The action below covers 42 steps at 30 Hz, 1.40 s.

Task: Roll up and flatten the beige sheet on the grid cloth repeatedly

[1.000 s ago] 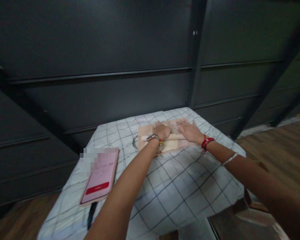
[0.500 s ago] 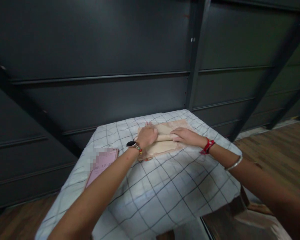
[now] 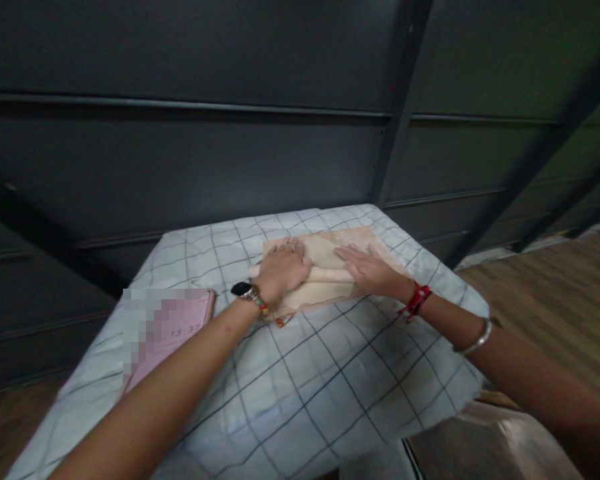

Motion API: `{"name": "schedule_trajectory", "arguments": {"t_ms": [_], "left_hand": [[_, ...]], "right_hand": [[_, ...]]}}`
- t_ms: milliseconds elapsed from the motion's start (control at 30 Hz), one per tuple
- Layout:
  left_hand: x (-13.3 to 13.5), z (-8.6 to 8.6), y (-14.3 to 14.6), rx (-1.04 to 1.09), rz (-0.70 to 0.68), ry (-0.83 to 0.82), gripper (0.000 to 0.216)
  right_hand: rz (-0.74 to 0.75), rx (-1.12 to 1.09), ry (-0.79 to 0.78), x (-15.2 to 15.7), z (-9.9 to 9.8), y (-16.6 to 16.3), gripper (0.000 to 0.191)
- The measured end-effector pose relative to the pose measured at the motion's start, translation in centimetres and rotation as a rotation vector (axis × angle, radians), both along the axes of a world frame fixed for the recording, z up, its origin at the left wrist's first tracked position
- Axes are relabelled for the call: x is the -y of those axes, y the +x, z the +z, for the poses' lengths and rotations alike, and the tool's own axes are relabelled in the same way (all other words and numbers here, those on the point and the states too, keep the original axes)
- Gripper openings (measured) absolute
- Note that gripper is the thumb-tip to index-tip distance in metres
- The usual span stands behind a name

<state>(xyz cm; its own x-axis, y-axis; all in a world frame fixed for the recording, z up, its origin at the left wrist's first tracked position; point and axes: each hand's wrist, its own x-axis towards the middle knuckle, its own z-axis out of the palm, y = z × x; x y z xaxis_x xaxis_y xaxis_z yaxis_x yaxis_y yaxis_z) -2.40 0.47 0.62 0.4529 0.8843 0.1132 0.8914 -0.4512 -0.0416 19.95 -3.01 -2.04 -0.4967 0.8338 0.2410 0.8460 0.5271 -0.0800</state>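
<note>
A pale wooden rolling pin (image 3: 329, 274) lies across a thin sheet of dough (image 3: 321, 294) on a wooden board (image 3: 380, 241). My left hand (image 3: 281, 269), with a dark watch at the wrist, curls over the pin's left end. My right hand (image 3: 368, 269), with red thread at the wrist and a metal bangle further up the arm, presses flat on the pin's right part, fingers stretched out. The board sits at the far side of a table under a white checked cloth (image 3: 330, 373).
A pink phone (image 3: 180, 327) with a lit screen lies on the cloth to the left, beside my left forearm. A dark panelled wall with a metal post (image 3: 397, 133) stands right behind the table. Wooden floor (image 3: 555, 280) shows to the right.
Both hands have stayed on the rolling pin and rolled it slightly back and forth over the dough. My left hand slid toward the pin's left end. My view has shifted.
</note>
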Motion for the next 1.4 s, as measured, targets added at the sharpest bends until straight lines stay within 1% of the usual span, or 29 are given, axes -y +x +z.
{"name": "schedule_trajectory", "arguments": {"t_ms": [100,167,267,400,533,633,700,767,833,867,933,1000,1033,1100,1133,1233,1300,1400], "left_hand": [[-0.4,0.4,0.2,-0.038,0.054,-0.094,0.046],[-0.3,0.5,0.2,-0.033,0.047,-0.117,0.048],[0.1,0.4,0.3,0.005,0.022,-0.076,0.053],[0.3,0.4,0.7,0.003,0.138,-0.130,0.057],[0.4,0.2,0.8,0.059,0.059,-0.013,0.057],[0.4,-0.2,0.9,0.119,0.105,-0.016,0.054],[0.6,-0.6,0.8,0.134,0.098,-0.030,0.053],[0.9,-0.9,0.8,0.133,0.038,0.002,0.054],[1.2,-0.9,0.8,0.132,0.019,0.048,0.054],[1.3,-0.8,0.9,0.135,0.044,0.051,0.053],[1.3,-0.5,1.2,0.146,0.106,0.015,0.051],[1.5,-0.4,1.5,0.161,0.120,-0.020,0.051],[1.6,-0.4,1.6,0.169,0.097,-0.016,0.052],[1.8,-0.4,1.7,0.184,0.008,0.026,0.053],[1.8,-0.4,1.7,0.190,-0.036,0.042,0.053],[1.2,0.2,1.4,0.187,-0.124,0.027,0.049],[0.9,0.6,0.3,0.172,-0.170,0.032,0.047],[1.4,0.5,-2.9,0.089,-0.283,0.093,0.045]], "right_hand": [[-0.085,0.031,-0.029,-0.2,0.5,-0.3,0.051],[-0.060,0.057,-0.044,-0.2,0.8,-0.4,0.051],[-0.027,0.079,-0.024,0.2,1.1,-0.6,0.051],[-0.116,0.096,-0.022,0.6,1.4,-0.8,0.053],[-0.063,0.095,-0.026,0.7,1.4,-0.8,0.053],[-0.114,0.059,-0.063,0.4,1.6,-0.8,0.053],[-0.150,0.048,-0.095,0.6,1.8,-0.8,0.054],[-0.095,0.051,-0.081,1.0,1.9,-0.8,0.054],[-0.052,0.057,-0.061,1.2,2.0,-0.9,0.054],[-0.064,0.067,-0.066,1.2,2.0,-1.0,0.054],[-0.154,0.076,-0.121,0.7,2.1,-1.1,0.054],[-0.206,0.074,-0.167,0.5,2.1,-1.1,0.054],[-0.174,0.065,-0.156,0.5,1.9,-1.0,0.055],[-0.093,0.058,-0.130,0.6,1.7,-0.8,0.056],[-0.091,0.055,-0.132,0.5,1.7,-0.8,0.056],[-0.189,0.058,-0.214,-0.3,2.1,-0.8,0.056],[-0.207,0.043,-0.249,-1.1,2.4,-0.9,0.057],[-0.184,-0.006,-0.243,-1.7,2.2,-0.9,0.057]]}}
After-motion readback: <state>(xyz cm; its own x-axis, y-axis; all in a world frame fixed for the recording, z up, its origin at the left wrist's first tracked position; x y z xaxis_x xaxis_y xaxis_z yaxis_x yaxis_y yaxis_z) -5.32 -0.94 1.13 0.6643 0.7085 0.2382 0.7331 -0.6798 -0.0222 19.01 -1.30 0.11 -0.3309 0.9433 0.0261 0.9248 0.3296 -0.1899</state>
